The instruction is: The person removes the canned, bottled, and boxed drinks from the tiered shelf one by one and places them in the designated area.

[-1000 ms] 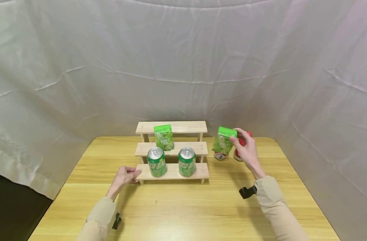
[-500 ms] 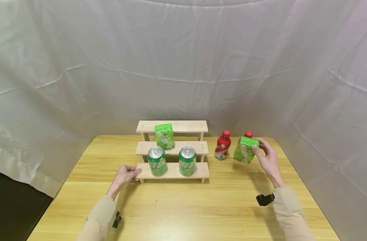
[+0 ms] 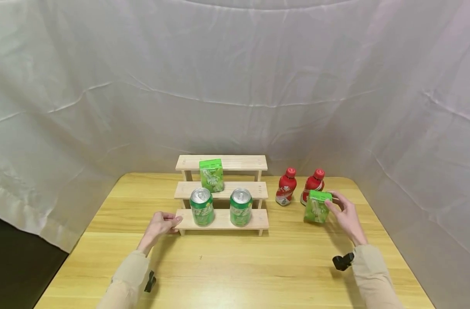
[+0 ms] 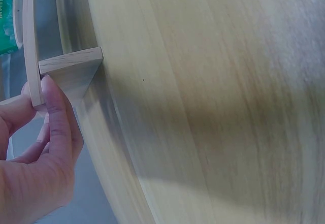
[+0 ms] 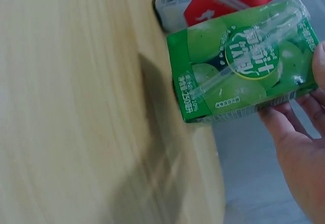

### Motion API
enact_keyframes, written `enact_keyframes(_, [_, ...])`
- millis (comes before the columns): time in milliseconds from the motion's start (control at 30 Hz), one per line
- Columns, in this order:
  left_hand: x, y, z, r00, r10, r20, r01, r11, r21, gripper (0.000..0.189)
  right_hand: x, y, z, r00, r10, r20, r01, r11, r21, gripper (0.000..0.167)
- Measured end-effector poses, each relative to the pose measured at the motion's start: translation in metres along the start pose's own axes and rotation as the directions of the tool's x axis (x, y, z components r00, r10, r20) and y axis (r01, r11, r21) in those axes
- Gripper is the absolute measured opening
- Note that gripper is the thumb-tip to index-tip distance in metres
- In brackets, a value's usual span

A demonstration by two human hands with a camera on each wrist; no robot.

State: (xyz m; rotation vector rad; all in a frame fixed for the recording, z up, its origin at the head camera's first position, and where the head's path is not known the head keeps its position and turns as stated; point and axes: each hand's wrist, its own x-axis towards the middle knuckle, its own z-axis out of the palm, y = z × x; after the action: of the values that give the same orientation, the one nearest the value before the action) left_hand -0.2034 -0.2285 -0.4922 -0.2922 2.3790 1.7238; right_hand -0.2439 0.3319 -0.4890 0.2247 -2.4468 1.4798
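My right hand (image 3: pixel 344 214) grips a green juice box (image 3: pixel 316 207) with a straw on its front, just in front of the right-hand red bottle. In the right wrist view the juice box (image 5: pixel 244 61) shows thumb and fingers at its upper end. With thumb and fingers my left hand (image 3: pixel 157 227) pinches the left end of the lowest step of a wooden three-step rack (image 3: pixel 222 219); the left wrist view shows fingers under the board (image 4: pixel 31 46). Two green drink cans, a left can (image 3: pixel 201 207) and a right can (image 3: pixel 241 208), stand on that step.
Another green juice box (image 3: pixel 211 176) stands on the rack's middle step, toward the left. Right of the rack are two red bottles, a left one (image 3: pixel 286 187) and a right one (image 3: pixel 313 185). A grey-white curtain (image 3: pixel 235 86) hangs behind and beside the wooden table (image 3: pixel 235 270).
My right hand has carried its juice box rightward away from the rack, then down toward the table, uncovering the red bottles. The left hand stays at the rack's end.
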Motion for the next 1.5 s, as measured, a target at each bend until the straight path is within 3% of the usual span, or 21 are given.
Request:
enact_keyframes(400, [-0.001, -0.001, 0.000, 1.000, -0.005, -0.015, 0.005, 1.000, 0.016, 0.041, 0.001, 0.022, -0.006, 0.997, 0.032, 0.076, -0.034, 0.999, 0.023, 0.050])
enact_keyframes(633, [0.000, -0.002, 0.001, 1.000, 0.002, -0.017, -0.002, 1.000, 0.003, 0.038, -0.001, 0.028, -0.013, 0.990, 0.081, 0.118, -0.095, 0.989, 0.110, 0.047])
enact_keyframes(867, [-0.001, -0.002, 0.000, 1.000, 0.002, -0.015, -0.002, 1.000, 0.019, 0.042, -0.006, 0.031, -0.011, 0.972, 0.174, 0.156, -0.214, 0.932, 0.294, 0.052])
enact_keyframes(1067, [-0.001, -0.002, 0.000, 1.000, 0.005, -0.013, -0.005, 1.000, 0.022, 0.042, -0.009, 0.029, -0.008, 0.970, 0.192, 0.150, -0.238, 0.879, 0.412, 0.055])
enact_keyframes(1267, [0.000, -0.002, 0.000, 1.000, 0.008, -0.013, -0.008, 1.000, 0.022, 0.041, -0.009, 0.026, -0.008, 0.967, 0.195, 0.163, -0.251, 0.836, 0.488, 0.040])
enact_keyframes(1367, [-0.001, -0.001, 0.000, 1.000, 0.006, -0.007, -0.006, 1.000, 0.025, 0.041, -0.008, 0.023, -0.008, 0.969, 0.193, 0.157, -0.244, 0.858, 0.452, 0.038])
enact_keyframes(1500, [-0.001, 0.000, 0.000, 1.000, 0.001, -0.006, -0.001, 1.000, 0.024, 0.041, -0.005, 0.019, -0.010, 0.972, 0.190, 0.139, -0.223, 0.932, 0.285, 0.054])
